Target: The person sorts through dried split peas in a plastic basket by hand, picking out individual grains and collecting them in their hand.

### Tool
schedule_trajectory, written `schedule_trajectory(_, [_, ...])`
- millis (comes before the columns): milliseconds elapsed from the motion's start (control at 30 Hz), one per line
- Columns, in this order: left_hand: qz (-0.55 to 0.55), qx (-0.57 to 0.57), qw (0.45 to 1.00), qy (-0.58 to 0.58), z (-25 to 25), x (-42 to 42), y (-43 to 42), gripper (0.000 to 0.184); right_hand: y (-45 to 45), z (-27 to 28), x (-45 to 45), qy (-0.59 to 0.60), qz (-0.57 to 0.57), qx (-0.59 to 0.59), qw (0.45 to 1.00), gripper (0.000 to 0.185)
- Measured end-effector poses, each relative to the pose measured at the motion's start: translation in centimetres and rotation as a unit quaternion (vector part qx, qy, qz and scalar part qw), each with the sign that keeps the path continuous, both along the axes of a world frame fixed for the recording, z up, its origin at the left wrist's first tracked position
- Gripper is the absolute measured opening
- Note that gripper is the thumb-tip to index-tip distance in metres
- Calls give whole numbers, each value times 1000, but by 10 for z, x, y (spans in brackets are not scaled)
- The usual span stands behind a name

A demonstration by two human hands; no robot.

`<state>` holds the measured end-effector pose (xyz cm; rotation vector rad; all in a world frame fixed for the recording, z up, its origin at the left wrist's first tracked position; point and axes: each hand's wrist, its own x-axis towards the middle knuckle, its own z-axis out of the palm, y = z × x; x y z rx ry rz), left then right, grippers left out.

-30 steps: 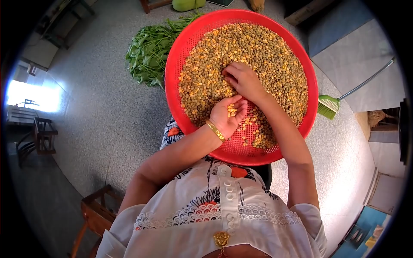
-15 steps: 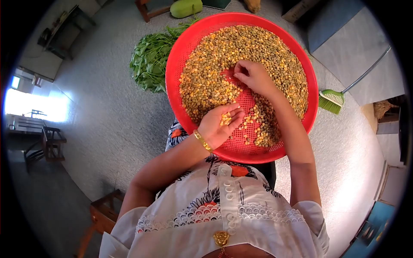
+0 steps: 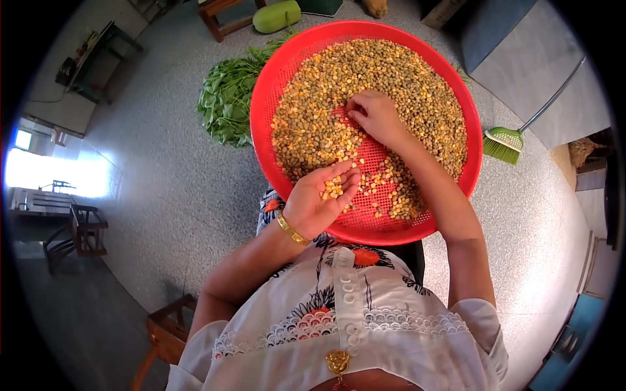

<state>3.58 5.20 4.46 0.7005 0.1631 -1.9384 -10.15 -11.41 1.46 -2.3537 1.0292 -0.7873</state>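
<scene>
A round red plastic sieve [image 3: 259, 124], perforated all over, fills the upper middle of the frame. Its near rim overlaps the person's patterned clothing, apparently so that the contents lie within easy reach of both arms; what supports it underneath is hidden. The raised rim keeps in a broad layer of mixed brown-green and yellow seeds [image 3: 417, 72], thick toward the top and right. Near the centre and lower middle the layer thins to bare mesh with a few strays, which probably makes single seeds easier to see.

The left hand [image 3: 314, 207] sits at the sieve's lower left, palm up and half open, fingers loosely bent into a cup. Several yellow seeds [image 3: 332, 188] rest in it, and the curl likely stops them rolling out. The right hand [image 3: 377, 118] lies over the seeds near the centre, thumb and fingers drawn together; whether anything is pinched there I cannot tell.

A gold bracelet [image 3: 291, 229] circles the left wrist. Leafy greens [image 3: 228, 98] lie on the floor just beyond the sieve's left edge, with a green gourd [image 3: 277, 16] above them. A green broom [image 3: 503, 143] stands at the right, bristles down.
</scene>
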Motion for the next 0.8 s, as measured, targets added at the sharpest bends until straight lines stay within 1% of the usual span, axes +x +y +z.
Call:
schedule_trajectory(67, [5, 4, 1000, 11, -9, 2, 0, 32, -1, -10, 3, 50, 31, -84, 995, 10])
schedule_trajectory(100, [10, 7, 1000, 20, -12, 3, 0, 32, 2, -12, 5, 60, 22, -101, 993, 12])
schedule_trajectory(200, [23, 9, 999, 44, -20, 6, -3, 33, 0, -14, 6, 91, 7, -125, 988, 13])
schedule_trajectory(267, [22, 6, 999, 39, -22, 4, -3, 34, 2, -12, 7, 89, 4, -125, 988, 14])
schedule_trajectory(333, [22, 2, 999, 37, -25, 2, -4, 34, 4, -12, 7, 88, 0, -166, 982, 12])
schedule_trajectory(367, [22, -2, 999, 26, -27, 2, -5, 34, 5, -11, 6, 89, 0, -166, 982, 12])
schedule_trajectory(433, [22, -8, 1000, 14, -29, 4, -5, 34, 8, -1, 7, 55, 16, -78, 995, 10])
schedule_trajectory(467, [26, -1, 999, 18, -30, 4, -5, 34, 10, 5, 5, 56, 16, -80, 995, 10])
schedule_trajectory(500, [31, 5, 999, 21, -31, 4, -5, 34, 16, 16, 3, 19, 31, 46, 998, 10])
schedule_trajectory(533, [30, 4, 999, 23, -34, 4, -5, 34, 23, 22, 0, -19, 45, 171, 984, 10])
schedule_trajectory(567, [31, -5, 999, 27, -36, 5, -4, 34, 29, 24, -1, -28, 104, 169, 980, 13])
schedule_trajectory(600, [31, -14, 999, 33, -37, 4, -4, 34, 39, 28, -3, -27, 101, 168, 980, 13])
schedule_trajectory(667, [29, -7, 999, 26, -37, 4, -5, 34, 59, 42, -2, -3, 182, 271, 945, 14])
schedule_trajectory(700, [33, 1, 999, 19, -36, 3, -5, 34, 60, 45, -5, 28, 176, 236, 955, 15])
schedule_trajectory(733, [32, 0, 999, 21, -35, 3, -5, 34, 55, 40, -9, 29, 174, 235, 956, 15])
schedule_trajectory(800, [31, -6, 999, 31, -33, 3, -4, 35, 34, 25, -19, -24, 61, 157, 985, 13])
